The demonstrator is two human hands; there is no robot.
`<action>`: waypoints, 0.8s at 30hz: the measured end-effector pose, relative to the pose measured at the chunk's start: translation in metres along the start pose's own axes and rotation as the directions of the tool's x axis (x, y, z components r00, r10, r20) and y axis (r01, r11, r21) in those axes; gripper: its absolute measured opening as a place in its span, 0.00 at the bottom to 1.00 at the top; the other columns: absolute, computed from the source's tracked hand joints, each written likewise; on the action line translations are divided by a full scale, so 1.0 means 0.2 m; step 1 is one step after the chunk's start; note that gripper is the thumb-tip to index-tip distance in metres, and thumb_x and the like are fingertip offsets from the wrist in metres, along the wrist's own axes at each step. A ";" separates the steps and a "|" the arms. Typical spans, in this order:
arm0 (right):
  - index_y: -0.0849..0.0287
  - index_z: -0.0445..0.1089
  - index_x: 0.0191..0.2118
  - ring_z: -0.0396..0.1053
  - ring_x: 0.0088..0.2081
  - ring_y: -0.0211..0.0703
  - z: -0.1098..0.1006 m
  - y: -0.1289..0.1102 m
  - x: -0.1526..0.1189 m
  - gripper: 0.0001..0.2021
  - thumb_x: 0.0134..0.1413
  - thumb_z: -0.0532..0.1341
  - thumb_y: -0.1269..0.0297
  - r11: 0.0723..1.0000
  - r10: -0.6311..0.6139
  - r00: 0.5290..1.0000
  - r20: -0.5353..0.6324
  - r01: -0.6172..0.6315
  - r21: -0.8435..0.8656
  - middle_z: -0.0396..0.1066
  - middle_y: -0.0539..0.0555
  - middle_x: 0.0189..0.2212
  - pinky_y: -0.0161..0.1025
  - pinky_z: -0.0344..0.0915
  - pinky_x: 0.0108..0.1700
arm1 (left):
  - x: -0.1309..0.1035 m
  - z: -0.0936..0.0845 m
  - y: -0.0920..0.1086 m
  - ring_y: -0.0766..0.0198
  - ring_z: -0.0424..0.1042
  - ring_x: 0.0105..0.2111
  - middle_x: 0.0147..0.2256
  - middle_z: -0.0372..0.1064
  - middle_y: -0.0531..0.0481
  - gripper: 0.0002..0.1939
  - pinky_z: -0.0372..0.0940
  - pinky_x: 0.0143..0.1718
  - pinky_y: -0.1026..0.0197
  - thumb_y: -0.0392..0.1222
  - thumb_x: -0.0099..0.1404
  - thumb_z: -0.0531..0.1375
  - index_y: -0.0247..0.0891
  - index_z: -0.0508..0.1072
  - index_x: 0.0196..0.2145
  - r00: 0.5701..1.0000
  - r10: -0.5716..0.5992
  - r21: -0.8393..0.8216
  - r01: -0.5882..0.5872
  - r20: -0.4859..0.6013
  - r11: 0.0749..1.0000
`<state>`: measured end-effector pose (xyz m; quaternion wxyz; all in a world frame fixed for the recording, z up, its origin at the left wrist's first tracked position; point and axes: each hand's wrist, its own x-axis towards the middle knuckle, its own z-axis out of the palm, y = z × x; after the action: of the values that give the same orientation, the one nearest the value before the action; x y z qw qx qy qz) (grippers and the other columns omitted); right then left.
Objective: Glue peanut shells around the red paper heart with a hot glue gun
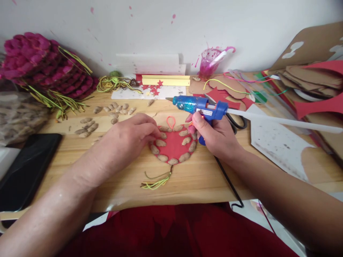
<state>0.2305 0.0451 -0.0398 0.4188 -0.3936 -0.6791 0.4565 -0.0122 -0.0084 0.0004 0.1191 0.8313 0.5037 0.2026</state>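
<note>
A blue hot glue gun [199,106] is in my right hand [214,134], its nozzle pointing left and a long white glue stick [284,121] running out of its back. Below it lies a rounded red card piece [174,142] rimmed with peanuts, with a few more set further in. An orange loop [170,122] tops the piece, and a yellow-green tassel [157,182] hangs from its bottom. My left hand [139,134] is closed at the piece's upper left, fingertips on a peanut [162,135]; the hand partly covers that edge.
Loose peanuts [115,107] lie behind my left hand, near a bag of peanuts [20,116] and a black phone [29,171]. Pink decorated pieces [45,66] are stacked at the back left. A pink-stained cup [209,64] stands by the wall; cardboard pieces [305,84] lie right. A black cord [229,182] crosses the table edge.
</note>
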 end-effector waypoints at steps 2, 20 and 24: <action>0.57 0.72 0.33 0.63 0.24 0.36 0.00 0.00 0.00 0.21 0.69 0.59 0.43 1.000 0.009 1.000 0.006 -0.009 0.004 0.70 0.49 0.26 0.36 0.59 0.26 | 0.00 0.00 0.00 0.63 0.79 0.39 0.42 0.78 0.47 0.14 0.74 0.41 0.62 0.37 0.73 0.56 0.39 0.81 0.34 1.000 0.020 0.008 -0.020 0.005 1.000; 0.57 0.72 0.33 0.62 0.24 0.36 0.00 0.00 0.00 0.23 0.68 0.59 0.42 1.000 0.015 1.000 -0.007 -0.015 -0.025 0.70 0.50 0.26 0.36 0.60 0.26 | -0.03 0.04 -0.03 0.62 0.77 0.39 0.44 0.76 0.49 0.12 0.68 0.39 0.63 0.35 0.71 0.57 0.45 0.82 0.38 0.998 0.054 0.023 -0.055 0.031 0.998; 0.57 0.73 0.35 0.62 0.24 0.36 0.00 0.00 0.00 0.23 0.68 0.59 0.41 1.000 0.028 1.000 -0.004 -0.028 -0.009 0.70 0.50 0.26 0.36 0.60 0.25 | -0.03 0.04 -0.03 0.62 0.77 0.39 0.45 0.77 0.49 0.13 0.68 0.40 0.63 0.35 0.71 0.57 0.45 0.82 0.38 0.999 0.033 0.033 -0.035 0.040 0.999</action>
<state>0.2302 0.0452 -0.0390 0.4119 -0.4056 -0.6749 0.4585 -0.0153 -0.0103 -0.0101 0.1114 0.8455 0.4904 0.1797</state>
